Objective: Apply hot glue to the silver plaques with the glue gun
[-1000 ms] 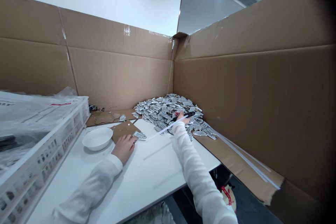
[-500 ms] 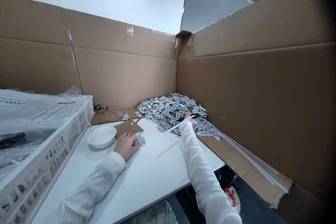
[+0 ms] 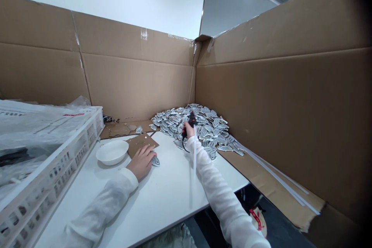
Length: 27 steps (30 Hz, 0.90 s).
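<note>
My right hand (image 3: 188,129) grips a black hot glue gun (image 3: 192,119) whose tip points away over the pile. A long white glue stick (image 3: 195,151) sticks out of the gun's back end toward me. On the white table, my left hand (image 3: 142,161) has its fingers over a small flat grey-and-white piece (image 3: 156,161) and pins it there; the fingers partly hide it. Just beyond that hand lies a brown cardboard square (image 3: 139,143). A big pile of similar grey pieces (image 3: 174,122) fills the far corner.
A white bowl (image 3: 112,152) stands left of my left hand. The white plastic crate (image 3: 72,161) at the left holds bagged goods. Tall cardboard walls (image 3: 136,73) enclose the back and right. Spare white sticks (image 3: 279,174) lie along the right on cardboard.
My right hand has swung the glue gun leftward, turning its tip from rightward to away from me. My left hand has laid its fingers farther over the grey piece, which now sits lower.
</note>
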Tool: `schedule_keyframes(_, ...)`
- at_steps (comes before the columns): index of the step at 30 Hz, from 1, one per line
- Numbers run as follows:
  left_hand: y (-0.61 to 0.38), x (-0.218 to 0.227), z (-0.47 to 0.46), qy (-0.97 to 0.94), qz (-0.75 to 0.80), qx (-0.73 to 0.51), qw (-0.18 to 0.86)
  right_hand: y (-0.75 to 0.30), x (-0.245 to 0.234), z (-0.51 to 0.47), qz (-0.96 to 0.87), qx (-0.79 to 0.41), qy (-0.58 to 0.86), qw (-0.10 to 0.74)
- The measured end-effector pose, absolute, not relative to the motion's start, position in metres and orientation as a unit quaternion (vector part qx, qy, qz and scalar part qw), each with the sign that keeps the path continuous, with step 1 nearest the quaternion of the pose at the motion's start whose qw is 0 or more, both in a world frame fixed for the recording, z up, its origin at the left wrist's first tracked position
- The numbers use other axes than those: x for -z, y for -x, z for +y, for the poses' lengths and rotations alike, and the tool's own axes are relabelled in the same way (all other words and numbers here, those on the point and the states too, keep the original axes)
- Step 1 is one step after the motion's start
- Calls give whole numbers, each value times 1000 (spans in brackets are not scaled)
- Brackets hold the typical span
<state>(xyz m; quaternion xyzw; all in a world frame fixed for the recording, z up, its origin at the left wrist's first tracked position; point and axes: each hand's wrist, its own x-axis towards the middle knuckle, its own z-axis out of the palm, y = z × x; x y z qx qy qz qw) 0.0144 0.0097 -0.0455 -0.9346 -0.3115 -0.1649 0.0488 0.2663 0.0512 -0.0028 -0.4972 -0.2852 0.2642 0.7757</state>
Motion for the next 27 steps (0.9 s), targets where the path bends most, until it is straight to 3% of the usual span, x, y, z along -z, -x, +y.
schedule_keyframes(8,-16,29,0,937,-314,154,5,-200,3,27,-539,-391,524,532)
schedule_keyframes(15,-15,25,4,933,-314,166,-63,-188,11,26,-578,-365,514,518)
schedule_keyframes(17,-17,27,7,897,-344,234,-150,-185,9,23,-564,-367,512,534)
schedule_keyframes(22,-23,22,10,654,-342,462,-493,-173,-2,3,-566,-311,532,548)
schedule_keyframes(27,-22,10,7,514,-272,530,-617,-158,-3,-16,-612,-214,514,563)
